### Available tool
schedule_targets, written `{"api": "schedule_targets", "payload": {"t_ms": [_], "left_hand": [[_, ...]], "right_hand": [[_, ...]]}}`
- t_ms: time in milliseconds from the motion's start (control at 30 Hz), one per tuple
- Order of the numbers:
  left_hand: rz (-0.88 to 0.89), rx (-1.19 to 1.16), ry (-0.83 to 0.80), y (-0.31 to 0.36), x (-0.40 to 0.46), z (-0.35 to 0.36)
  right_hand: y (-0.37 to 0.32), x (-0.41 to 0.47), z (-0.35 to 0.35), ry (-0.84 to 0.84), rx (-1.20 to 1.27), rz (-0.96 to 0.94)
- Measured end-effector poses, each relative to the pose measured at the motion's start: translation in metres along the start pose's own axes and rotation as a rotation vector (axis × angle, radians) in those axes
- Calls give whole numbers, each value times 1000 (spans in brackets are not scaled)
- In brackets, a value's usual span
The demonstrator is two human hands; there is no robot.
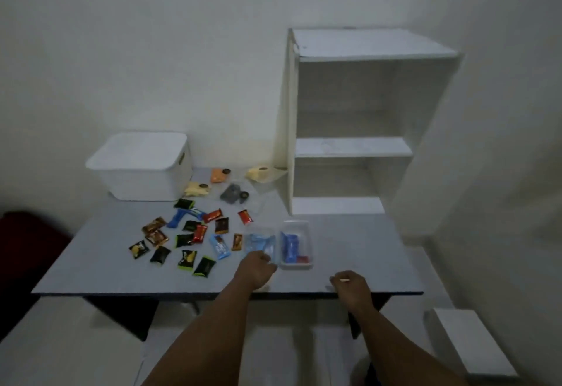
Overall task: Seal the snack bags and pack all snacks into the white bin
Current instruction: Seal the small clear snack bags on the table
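Just beyond your left hand (257, 268), whose curled fingers grip a clear snack bag (262, 244), lies a second bag (295, 245). Your right hand (349, 286) is curled, apparently empty. Far left sits the white bin (143, 169).

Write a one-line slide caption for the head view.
Left hand grips a clear snack bag; loose snacks lie before the lidded white bin.

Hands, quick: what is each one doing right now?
Left hand: gripping the edge of a clear snack bag.
Right hand: fingers curled; a small pale bit shows at them, too blurred to identify.
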State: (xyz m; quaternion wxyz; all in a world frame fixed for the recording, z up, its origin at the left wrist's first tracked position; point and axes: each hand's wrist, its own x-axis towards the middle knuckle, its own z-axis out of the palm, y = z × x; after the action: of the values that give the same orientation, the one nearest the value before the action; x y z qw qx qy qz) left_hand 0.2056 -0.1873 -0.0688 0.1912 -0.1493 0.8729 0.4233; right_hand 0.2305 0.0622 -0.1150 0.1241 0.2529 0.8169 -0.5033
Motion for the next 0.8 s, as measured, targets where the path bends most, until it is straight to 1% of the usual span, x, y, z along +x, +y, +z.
{"api": "schedule_targets", "payload": {"t_ms": [100,200,333,533,667,800], "left_hand": [[-13,-17,77,-34,22,-59],[-38,-41,143,-67,37,-105],[-65,-44,169,-94,63,-147],[-66,-18,184,-106,131,-190],[-69,-10,159,-105,188,-220],[-103,-37,156,-105,258,-249]], "right_hand": [[-47,2,58,-17,-22,-76],[-77,13,113,-46,-98,-88],[-122,16,169,-106,-161,-110],[-181,55,232,-134,-150,-101],[-219,107,277,-156,-137,-127],[-259,167,321,-181,-132,-84]]}}
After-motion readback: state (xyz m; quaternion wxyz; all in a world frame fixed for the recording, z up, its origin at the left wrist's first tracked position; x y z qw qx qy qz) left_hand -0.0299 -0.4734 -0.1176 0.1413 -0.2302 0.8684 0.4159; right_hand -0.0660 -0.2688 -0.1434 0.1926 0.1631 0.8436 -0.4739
